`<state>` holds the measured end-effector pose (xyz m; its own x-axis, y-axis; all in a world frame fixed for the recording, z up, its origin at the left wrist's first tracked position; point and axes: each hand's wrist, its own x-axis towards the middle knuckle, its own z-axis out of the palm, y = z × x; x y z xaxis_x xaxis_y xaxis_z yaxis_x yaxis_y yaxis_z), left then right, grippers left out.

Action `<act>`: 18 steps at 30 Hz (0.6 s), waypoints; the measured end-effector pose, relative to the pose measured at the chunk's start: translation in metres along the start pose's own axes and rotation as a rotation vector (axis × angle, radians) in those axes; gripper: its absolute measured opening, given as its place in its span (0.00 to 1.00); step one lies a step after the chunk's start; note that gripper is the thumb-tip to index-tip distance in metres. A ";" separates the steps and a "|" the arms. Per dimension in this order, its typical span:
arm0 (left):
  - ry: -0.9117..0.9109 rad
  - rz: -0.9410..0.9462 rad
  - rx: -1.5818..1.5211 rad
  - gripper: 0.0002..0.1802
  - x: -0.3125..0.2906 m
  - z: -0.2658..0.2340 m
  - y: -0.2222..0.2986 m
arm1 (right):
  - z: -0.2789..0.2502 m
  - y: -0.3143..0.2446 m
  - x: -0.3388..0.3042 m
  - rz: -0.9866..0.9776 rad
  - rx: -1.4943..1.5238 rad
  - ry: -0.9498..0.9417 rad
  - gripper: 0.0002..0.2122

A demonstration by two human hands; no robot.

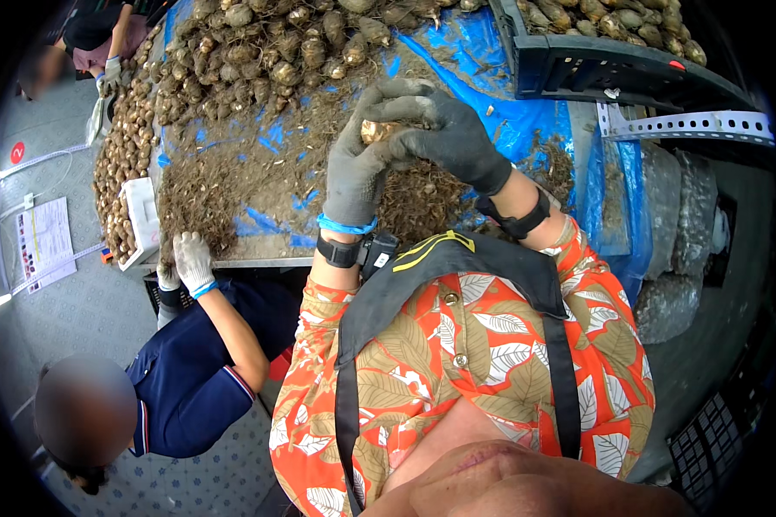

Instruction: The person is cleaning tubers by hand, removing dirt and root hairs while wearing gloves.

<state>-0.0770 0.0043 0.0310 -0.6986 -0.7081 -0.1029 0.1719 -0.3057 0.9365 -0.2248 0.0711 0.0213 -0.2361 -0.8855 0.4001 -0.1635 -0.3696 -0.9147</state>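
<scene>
Soil-strewn table (pixel 259 168) below left hand (pixel 356 168) and right hand (pixel 453 136), tuber (pixel 378 132) mostly hidden.

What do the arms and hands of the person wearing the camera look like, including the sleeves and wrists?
The left hand wears a grey glove with a blue band; the right hand, a darker grey glove. Each arm has a black strap; the left strap adjoins a small dark box. Sleeves are orange-red, with tan and white leaves.

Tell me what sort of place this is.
Probably a produce workroom: brown tubers lie heaped on a dirt-strewn table, a dark crate holds more, and another gloved person is alongside.
</scene>
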 end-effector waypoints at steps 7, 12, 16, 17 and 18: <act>0.101 0.053 -0.186 0.30 -0.005 -0.020 0.008 | -0.021 0.027 -0.014 0.584 -0.337 -0.473 0.06; -0.034 -0.030 -0.109 0.32 -0.002 -0.021 0.000 | -0.018 0.018 -0.004 -0.054 -0.278 -0.041 0.24; -0.112 -0.035 -0.278 0.39 -0.004 -0.003 0.005 | 0.000 0.016 0.000 -0.033 -0.192 -0.055 0.19; -0.157 -0.034 -0.298 0.41 -0.004 -0.003 0.007 | 0.003 0.025 -0.004 -0.043 -0.133 -0.002 0.17; -0.141 -0.104 -0.170 0.41 0.002 0.002 0.017 | 0.007 0.032 -0.005 -0.050 -0.072 0.049 0.16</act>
<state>-0.0769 -0.0006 0.0476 -0.8068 -0.5749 -0.1363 0.2006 -0.4836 0.8520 -0.2221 0.0616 -0.0099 -0.2720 -0.8513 0.4487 -0.2438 -0.3901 -0.8879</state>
